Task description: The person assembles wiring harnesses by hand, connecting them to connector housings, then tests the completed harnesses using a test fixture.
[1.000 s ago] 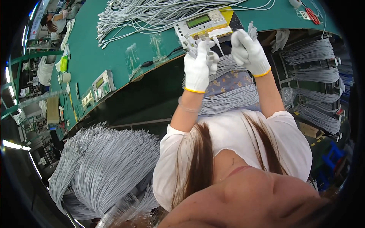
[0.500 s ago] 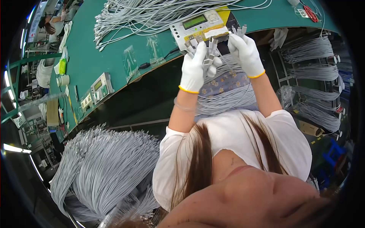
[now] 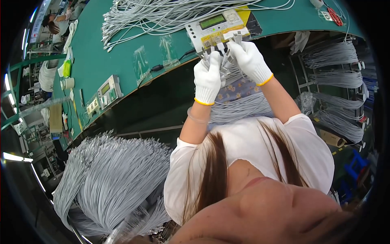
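Both my hands wear white knitted gloves with yellow cuffs. My left hand [image 3: 207,77] is closed round several cable plugs, whose metal ends poke up past the thumb. My right hand [image 3: 248,59] grips more cable plugs [image 3: 237,38] at the front edge of a cable tester [image 3: 197,34], a light-grey box with a green display and yellow tape. A white plug [image 3: 220,46] sits between my hands at the tester's front ports; whether it is fully seated I cannot tell. Below the hands, grey-white cables [image 3: 243,107] lie across a flowered cloth [image 3: 233,91] on my lap.
A heap of grey cables [image 3: 118,183] hangs at my left. More cables [image 3: 162,16] lie on the green table [image 3: 122,65] behind the tester. A second tester [image 3: 109,90] stands at the left edge. Cable bundles [image 3: 335,79] hang from a rack on the right.
My right hand has moved left and slightly down with its plugs, closer to my left hand and the tester's ports. My left hand has shifted slightly.
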Tool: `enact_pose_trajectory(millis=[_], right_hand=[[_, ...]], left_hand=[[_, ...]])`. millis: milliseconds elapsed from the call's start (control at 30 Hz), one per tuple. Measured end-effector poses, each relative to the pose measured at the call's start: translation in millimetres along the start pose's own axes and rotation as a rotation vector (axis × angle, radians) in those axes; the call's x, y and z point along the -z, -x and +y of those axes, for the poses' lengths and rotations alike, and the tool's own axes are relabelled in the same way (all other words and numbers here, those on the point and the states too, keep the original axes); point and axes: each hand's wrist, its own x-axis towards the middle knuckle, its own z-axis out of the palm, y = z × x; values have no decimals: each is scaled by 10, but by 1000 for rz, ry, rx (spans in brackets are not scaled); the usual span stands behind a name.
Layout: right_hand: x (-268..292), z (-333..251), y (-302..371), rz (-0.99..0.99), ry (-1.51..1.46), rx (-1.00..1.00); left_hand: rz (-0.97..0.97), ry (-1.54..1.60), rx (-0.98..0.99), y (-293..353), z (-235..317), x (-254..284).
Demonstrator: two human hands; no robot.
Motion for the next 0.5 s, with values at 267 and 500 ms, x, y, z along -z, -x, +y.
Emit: enact_pose_trajectory(millis=[267, 500], right_hand=[[132, -35, 10, -98, -69, 25], [411, -48, 103, 88, -329, 81]], left_hand=[[51, 18, 15, 29, 66, -9], [60, 139, 19, 88, 97, -59]])
